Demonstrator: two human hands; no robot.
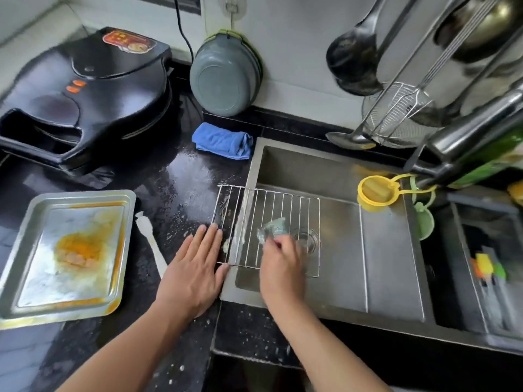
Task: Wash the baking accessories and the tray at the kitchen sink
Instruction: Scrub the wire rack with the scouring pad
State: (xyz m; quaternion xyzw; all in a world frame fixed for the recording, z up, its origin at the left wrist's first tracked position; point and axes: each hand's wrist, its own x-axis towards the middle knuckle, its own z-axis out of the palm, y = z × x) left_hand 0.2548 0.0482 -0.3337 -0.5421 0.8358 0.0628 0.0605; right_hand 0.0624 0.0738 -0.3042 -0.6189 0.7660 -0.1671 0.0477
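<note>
A wire oven rack lies flat across the left rim of the steel sink, half over the counter. My left hand presses its left edge down with straight fingers. My right hand grips a greenish scrubbing pad on top of the rack's wires. A metal baking tray smeared with orange grease sits on the dark counter at the left. A white spatula-like tool lies between the tray and my left hand.
A black electric griddle fills the back left counter. A blue cloth lies behind the rack. A yellow strainer hangs at the sink's right, under the tap. Ladles hang on the wall; a utensil caddy stands right.
</note>
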